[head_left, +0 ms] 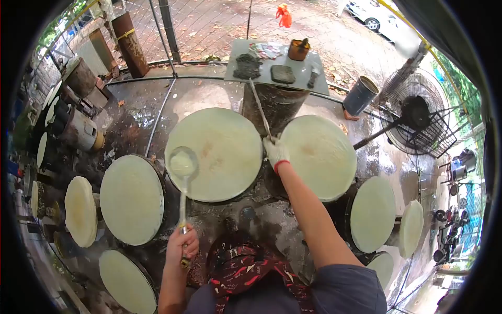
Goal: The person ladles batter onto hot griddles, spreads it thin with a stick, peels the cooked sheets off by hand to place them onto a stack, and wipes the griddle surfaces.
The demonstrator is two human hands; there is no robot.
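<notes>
My left hand (182, 244) is bare and closed round the handle of a ladle (183, 163). The ladle's round bowl hangs over the left part of a large pale crepe-like round (222, 157) and looks to have pale batter in it. My right hand (275, 152), in a white glove with a red cuff, is closed on a long thin stick (260, 109). That stick points away from me toward a dark cloth (247, 66) on a small table. A second pale round (319, 157) lies just right of the gloved hand.
More pale rounds on round griddles curve along both sides, one at left (131, 200) and one at right (373, 214). The small table (239, 48) bears an orange-brown container (298, 49) and a dark block (282, 74). A large fan (417, 112) and a metal bucket (360, 96) stand at right.
</notes>
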